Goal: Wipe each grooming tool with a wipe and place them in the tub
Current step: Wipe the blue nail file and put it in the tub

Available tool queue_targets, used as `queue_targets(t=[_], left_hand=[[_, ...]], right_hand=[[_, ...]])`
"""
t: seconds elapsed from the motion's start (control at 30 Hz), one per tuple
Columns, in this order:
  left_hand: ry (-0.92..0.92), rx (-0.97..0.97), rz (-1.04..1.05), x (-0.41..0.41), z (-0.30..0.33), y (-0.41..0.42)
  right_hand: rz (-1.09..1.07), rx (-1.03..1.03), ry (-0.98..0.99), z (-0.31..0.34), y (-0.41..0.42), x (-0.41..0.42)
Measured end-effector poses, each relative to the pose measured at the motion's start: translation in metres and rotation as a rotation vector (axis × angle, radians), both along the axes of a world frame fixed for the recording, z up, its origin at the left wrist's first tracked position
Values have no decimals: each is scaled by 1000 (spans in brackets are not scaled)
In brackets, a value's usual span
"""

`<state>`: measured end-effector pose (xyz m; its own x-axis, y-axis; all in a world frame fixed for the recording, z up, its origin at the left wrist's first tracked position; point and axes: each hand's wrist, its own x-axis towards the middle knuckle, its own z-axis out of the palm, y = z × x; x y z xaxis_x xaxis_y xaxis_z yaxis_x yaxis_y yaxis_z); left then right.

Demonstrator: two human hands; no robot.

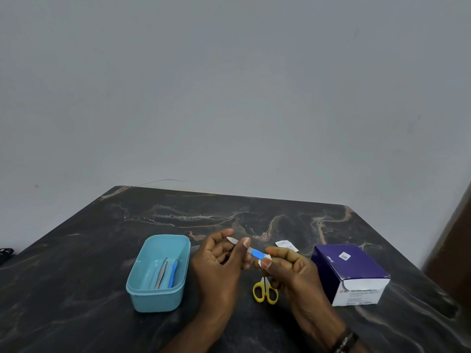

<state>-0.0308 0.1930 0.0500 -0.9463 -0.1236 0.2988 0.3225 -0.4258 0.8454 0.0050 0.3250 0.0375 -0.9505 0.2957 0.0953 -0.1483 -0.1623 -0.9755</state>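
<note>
Pinching a nail file (244, 247) at centre frame, left hand (219, 261) grasping its metal blade, right hand (288, 268) gripping a wipe (263, 259) round the blue handle, tub (142, 291) lower left.

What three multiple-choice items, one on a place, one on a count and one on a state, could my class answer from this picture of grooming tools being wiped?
1. Where do the yellow-handled scissors lie?
A. in the tub
B. on the table, below the hands
C. on the box

2. How many tools lie in the blue tub?
A. none
B. two
C. four

3. What is happening to the nail file?
A. it lies loose on the table
B. it stands in the tub
C. both hands hold it, with a wipe round its blue handle

Answers: 1 B, they rest on the dark table; 2 B, tweezers and a blue-handled tool; 3 C, the left hand pinches the blade, and the right hand presses the wipe.
</note>
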Motion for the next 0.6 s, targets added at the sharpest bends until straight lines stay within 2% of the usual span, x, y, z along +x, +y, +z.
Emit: queue_targets(t=[0.3,0.6], left_hand=[[-25,-144,41,-5,-5,-1],[108,-370,72,-1,-2,-4]], right_hand=[[239,163,-87,4,-9,7],[306,245,-127,7,-9,11]])
